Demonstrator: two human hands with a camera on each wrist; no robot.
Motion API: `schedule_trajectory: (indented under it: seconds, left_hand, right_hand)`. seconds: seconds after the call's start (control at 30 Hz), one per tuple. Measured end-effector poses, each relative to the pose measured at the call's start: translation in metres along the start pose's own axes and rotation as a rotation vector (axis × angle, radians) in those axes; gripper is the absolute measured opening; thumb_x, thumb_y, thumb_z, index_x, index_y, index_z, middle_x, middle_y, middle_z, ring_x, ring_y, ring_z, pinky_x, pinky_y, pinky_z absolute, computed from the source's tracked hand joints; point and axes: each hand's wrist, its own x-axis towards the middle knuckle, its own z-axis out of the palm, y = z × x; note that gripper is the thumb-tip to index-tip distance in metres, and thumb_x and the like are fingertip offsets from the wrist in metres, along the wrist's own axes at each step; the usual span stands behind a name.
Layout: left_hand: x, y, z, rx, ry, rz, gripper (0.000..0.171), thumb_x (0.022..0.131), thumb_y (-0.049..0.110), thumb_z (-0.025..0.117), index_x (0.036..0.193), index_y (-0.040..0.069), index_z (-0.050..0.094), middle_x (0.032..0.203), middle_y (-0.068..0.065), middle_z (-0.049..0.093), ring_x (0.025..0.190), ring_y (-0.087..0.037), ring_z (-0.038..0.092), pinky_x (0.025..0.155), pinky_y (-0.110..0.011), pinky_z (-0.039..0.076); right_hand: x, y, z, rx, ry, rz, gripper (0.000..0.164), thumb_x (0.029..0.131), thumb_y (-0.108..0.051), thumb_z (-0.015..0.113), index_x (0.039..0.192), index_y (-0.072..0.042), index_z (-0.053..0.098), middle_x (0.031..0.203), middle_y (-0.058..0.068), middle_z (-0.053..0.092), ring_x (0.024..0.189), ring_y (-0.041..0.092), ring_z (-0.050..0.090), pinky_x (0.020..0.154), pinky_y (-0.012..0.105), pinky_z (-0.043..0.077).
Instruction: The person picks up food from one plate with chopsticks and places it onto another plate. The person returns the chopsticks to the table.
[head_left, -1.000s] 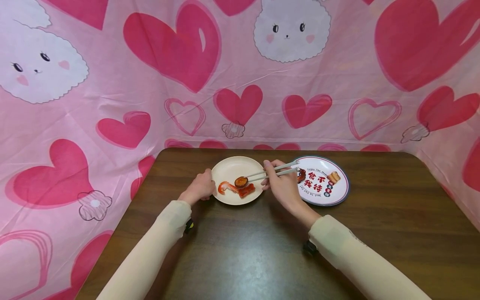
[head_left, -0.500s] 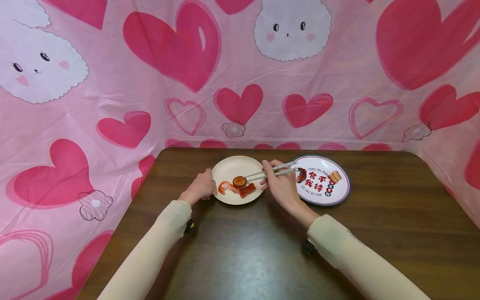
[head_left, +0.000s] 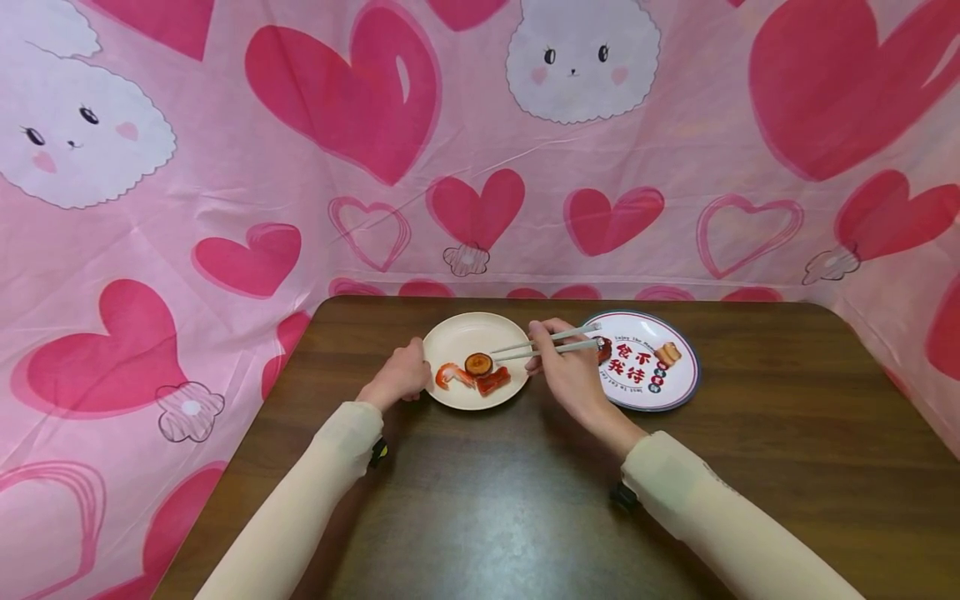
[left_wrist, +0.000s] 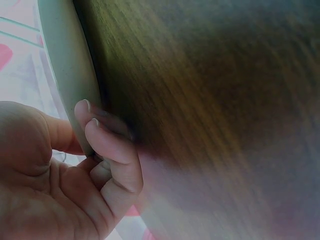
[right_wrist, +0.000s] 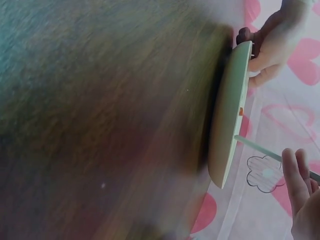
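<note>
Left hand (head_left: pixel 401 372) grips a cream plate (head_left: pixel 480 329) by its rim; right hand (head_left: pixel 566 367) holds chopsticks (head_left: pixel 513 346), tips just beside a round brown slice (head_left: pixel 478 364) between the hands, near shrimp (head_left: pixel 453 375) and a red strip (head_left: pixel 493 382). Right hand partly hides a printed plate (head_left: pixel 678 387); heart-patterned cloth (head_left: pixel 465 142) hangs beyond.

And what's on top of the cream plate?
On the plate lie a shrimp, a round brown slice and a red piece, with chopsticks reaching over. Whatever's beneath those three is covered, so I can't see it.
</note>
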Motion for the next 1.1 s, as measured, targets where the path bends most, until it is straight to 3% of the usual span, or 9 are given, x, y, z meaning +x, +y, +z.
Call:
schedule_trajectory:
  seconds: [0.13, 0.4, 0.6, 0.73, 1.0, 1.1]
  left_hand:
    - [0.000, 0.000, 0.000, -0.001, 0.001, 0.001, 0.041, 0.095, 0.001, 0.058, 0.131, -0.006, 0.042, 0.079, -0.017, 0.062, 0.052, -0.022, 0.056, 0.049, -0.031, 0.050]
    - [-0.001, 0.000, 0.001, -0.007, 0.002, -0.005, 0.043, 0.093, 0.000, 0.059, 0.132, -0.006, 0.041, 0.081, -0.018, 0.061, 0.052, -0.022, 0.056, 0.049, -0.031, 0.049]
    - [-0.001, 0.000, 0.000, -0.006, 0.002, 0.007, 0.042, 0.095, 0.002, 0.058, 0.133, -0.006, 0.041, 0.079, -0.018, 0.062, 0.052, -0.022, 0.056, 0.050, -0.031, 0.050]
    - [-0.001, -0.001, -0.001, -0.007, -0.005, 0.014, 0.041, 0.098, 0.003, 0.055, 0.135, -0.007, 0.040, 0.080, -0.019, 0.062, 0.053, -0.023, 0.056, 0.051, -0.032, 0.052]
    - [0.001, -0.002, 0.000, 0.000, -0.007, 0.010, 0.042, 0.100, 0.004, 0.054, 0.137, -0.007, 0.039, 0.082, -0.018, 0.061, 0.054, -0.023, 0.056, 0.051, -0.032, 0.052]
    - [0.000, -0.003, 0.001, -0.001, -0.002, 0.015, 0.042, 0.098, 0.003, 0.055, 0.136, -0.007, 0.040, 0.081, -0.018, 0.061, 0.053, -0.023, 0.057, 0.051, -0.032, 0.051]
  right_hand:
    - [0.000, 0.002, -0.002, 0.010, 0.035, -0.016, 0.022, 0.108, -0.010, 0.061, 0.101, 0.009, 0.071, 0.078, 0.008, 0.072, 0.068, 0.053, 0.067, 0.064, 0.047, 0.062]
    - [-0.002, 0.003, -0.009, -0.008, 0.090, -0.063, 0.023, 0.107, -0.010, 0.062, 0.096, 0.008, 0.071, 0.074, 0.010, 0.069, 0.063, 0.041, 0.068, 0.062, 0.040, 0.062]
    - [0.002, 0.025, -0.020, 0.032, 0.090, -0.084, 0.031, 0.107, -0.025, 0.065, 0.098, 0.004, 0.069, 0.078, 0.024, 0.067, 0.060, 0.031, 0.070, 0.061, 0.041, 0.062]
    - [0.001, 0.024, -0.025, 0.092, 0.087, -0.077, 0.031, 0.106, -0.024, 0.066, 0.102, 0.006, 0.068, 0.084, 0.033, 0.065, 0.061, 0.026, 0.071, 0.063, 0.042, 0.063]
    - [-0.004, 0.020, -0.034, 0.109, 0.071, -0.073, 0.026, 0.107, -0.018, 0.064, 0.112, 0.007, 0.065, 0.088, 0.018, 0.068, 0.065, 0.026, 0.072, 0.066, 0.042, 0.063]
    - [-0.007, 0.018, -0.037, 0.087, 0.081, -0.100, 0.026, 0.108, -0.017, 0.062, 0.111, 0.008, 0.066, 0.094, 0.019, 0.066, 0.065, 0.026, 0.071, 0.066, 0.041, 0.063]
